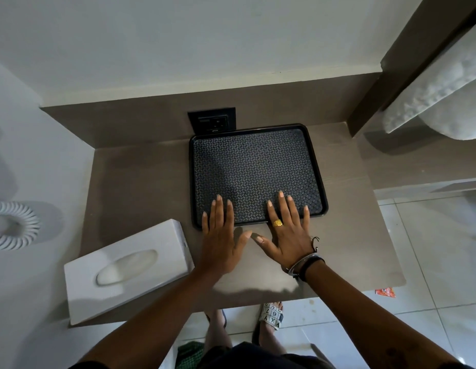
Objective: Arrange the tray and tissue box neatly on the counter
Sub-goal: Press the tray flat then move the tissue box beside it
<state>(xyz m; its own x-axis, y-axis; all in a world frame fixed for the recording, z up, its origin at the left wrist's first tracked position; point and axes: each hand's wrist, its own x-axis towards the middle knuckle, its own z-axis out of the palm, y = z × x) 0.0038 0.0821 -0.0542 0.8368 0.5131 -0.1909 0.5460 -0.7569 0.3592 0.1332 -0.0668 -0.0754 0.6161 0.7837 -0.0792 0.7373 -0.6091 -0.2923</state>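
Fingers (282, 206) flat on black patterned tray (255, 166)

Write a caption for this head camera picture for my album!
Both flat hands, left and right, rest on the black patterned tray while the white rectangular tissue box sits crooked nearby.

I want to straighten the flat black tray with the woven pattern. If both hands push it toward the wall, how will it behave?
The flat black patterned tray looks rigid, so it should slide in one piece. It is empty and shallow, so probably light, and could skid on the smooth brown counter. Tipping seems unlikely.
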